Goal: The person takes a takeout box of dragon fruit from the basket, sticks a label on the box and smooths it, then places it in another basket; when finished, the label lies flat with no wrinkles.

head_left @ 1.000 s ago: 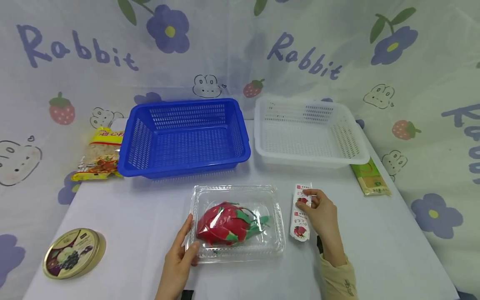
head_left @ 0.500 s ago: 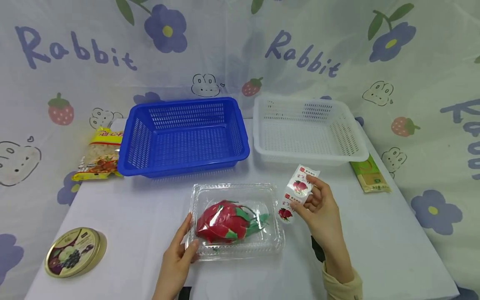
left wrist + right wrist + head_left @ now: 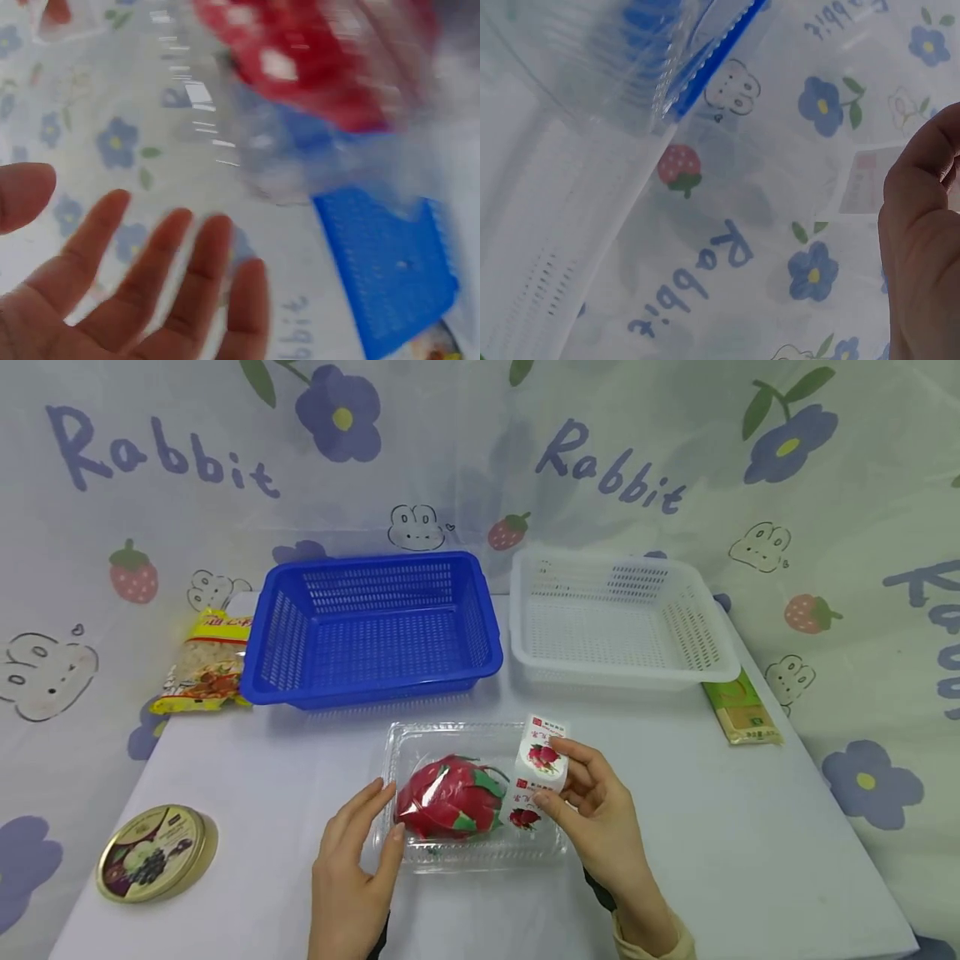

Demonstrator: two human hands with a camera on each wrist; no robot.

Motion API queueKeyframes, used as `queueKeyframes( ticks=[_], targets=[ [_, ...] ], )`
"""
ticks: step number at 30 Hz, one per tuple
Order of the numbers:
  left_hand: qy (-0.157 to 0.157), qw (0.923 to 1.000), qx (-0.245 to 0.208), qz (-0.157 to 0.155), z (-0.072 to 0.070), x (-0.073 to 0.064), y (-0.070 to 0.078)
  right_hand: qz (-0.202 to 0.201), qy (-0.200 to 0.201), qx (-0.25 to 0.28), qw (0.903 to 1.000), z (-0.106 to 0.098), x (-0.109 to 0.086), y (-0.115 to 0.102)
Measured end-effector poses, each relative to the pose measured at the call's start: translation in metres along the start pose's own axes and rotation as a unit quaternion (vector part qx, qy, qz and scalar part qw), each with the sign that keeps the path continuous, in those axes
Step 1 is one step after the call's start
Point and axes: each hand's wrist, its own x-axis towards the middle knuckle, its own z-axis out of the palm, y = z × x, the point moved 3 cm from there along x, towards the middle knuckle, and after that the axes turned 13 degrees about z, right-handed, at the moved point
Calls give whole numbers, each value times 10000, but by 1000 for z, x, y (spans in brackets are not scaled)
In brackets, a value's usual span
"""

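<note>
A clear plastic clamshell box [image 3: 468, 737] lies on the table with a red dragon fruit [image 3: 450, 797] inside, green-tipped at its right end. At the box's left edge is my left hand [image 3: 351, 868], fingers spread and fairly straight; in the left wrist view the open fingers [image 3: 154, 281] stand apart from the box wall. Between thumb and fingers, my right hand [image 3: 596, 806] pinches a strip of stickers [image 3: 542, 758] printed with dragon fruit pictures. The strip overlaps the right end of the box. In the right wrist view part of the strip [image 3: 870, 180] shows beside the bent fingers.
A blue basket [image 3: 375, 693] and a white basket [image 3: 622, 672] stand side by side at the back. Left of the blue one is a yellow food bag [image 3: 206, 664], and a green packet [image 3: 742, 710] lies by the white one. A round gold tin [image 3: 153, 853] sits front left.
My right hand has lifted the sticker strip off the table and carried it left over the box. My left hand has loosened from the box edge, its fingers spreading.
</note>
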Motion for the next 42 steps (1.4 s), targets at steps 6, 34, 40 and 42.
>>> queueKeyframes(
  ticks=[6,34,40,42],
  targets=[
    [267,9804,-1020,1662,11,19,33,-92,-283,-397,9988,11,-6,-2],
    [-2444,9154,-2425,2085,28,18,53,-1581,-3697,1525,9028,18,-5,-2],
    [-2427,9071,-2971,1733,31,18,49,-1280,-3910,1925,8909,16,-2,3],
    [-2271,9085,-3110,1621,33,18,49,-1063,-3758,2087,8966,16,0,5]
  ],
)
